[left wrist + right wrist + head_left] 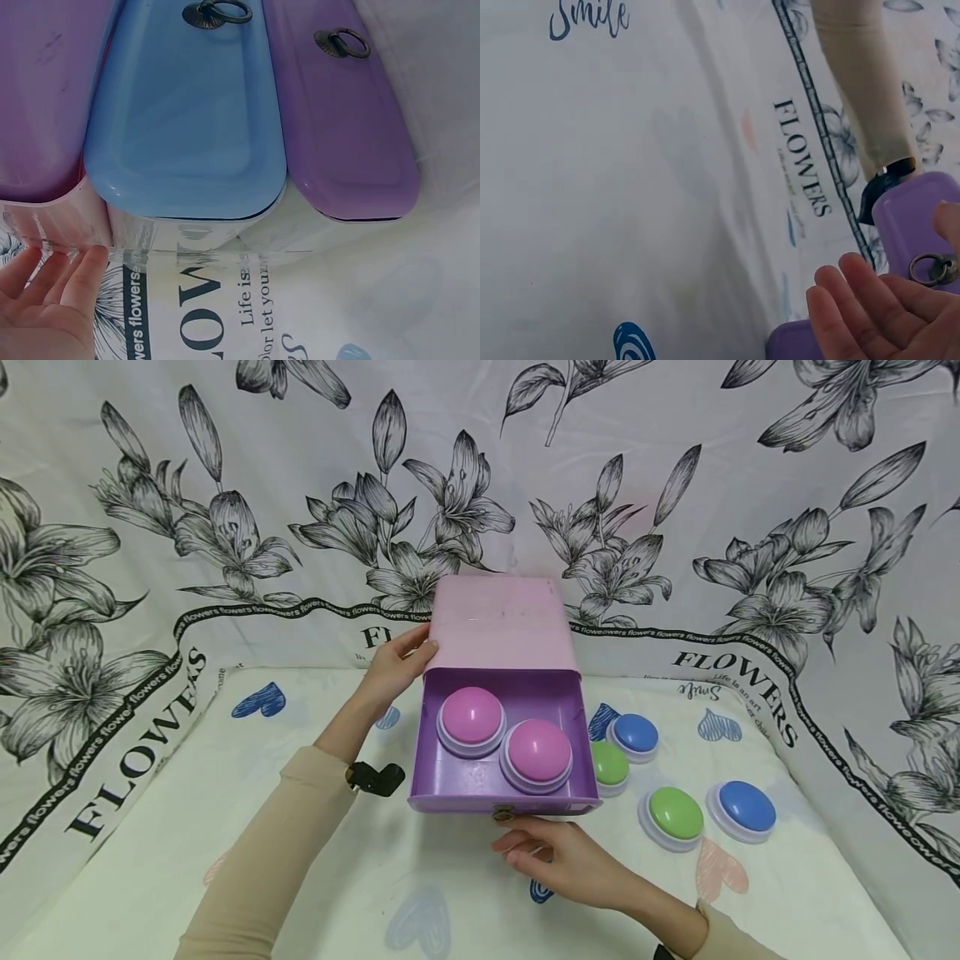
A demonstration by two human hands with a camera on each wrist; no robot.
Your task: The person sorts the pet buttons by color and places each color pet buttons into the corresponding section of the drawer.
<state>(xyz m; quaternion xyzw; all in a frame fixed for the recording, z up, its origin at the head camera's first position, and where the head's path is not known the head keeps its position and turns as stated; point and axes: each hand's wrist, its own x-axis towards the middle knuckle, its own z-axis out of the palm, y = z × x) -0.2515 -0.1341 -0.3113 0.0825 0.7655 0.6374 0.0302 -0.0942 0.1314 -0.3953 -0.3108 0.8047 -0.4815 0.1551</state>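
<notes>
A small cabinet with a pale pink top [502, 618] stands at the middle of the table. Its upper purple drawer [457, 781] is pulled out, and two pink dome buttons [472, 716] with white rims lie inside. My left hand [393, 670] rests against the cabinet's left side, fingers extended. Close to the metal ring pull [503, 815] on the drawer front is my right hand [566, 860], its index fingertip at or just under the ring and its thumb apart. Below, the left wrist view shows a blue drawer [187, 112] and another purple drawer [352, 127], both pushed in.
Right of the cabinet lie two green dome buttons [677, 814] and two blue dome buttons [746, 808], one of the green ones partly hidden by the drawer. A heart-patterned white cloth [337, 885] covers the table. Behind hangs a flower-printed cloth [337, 443].
</notes>
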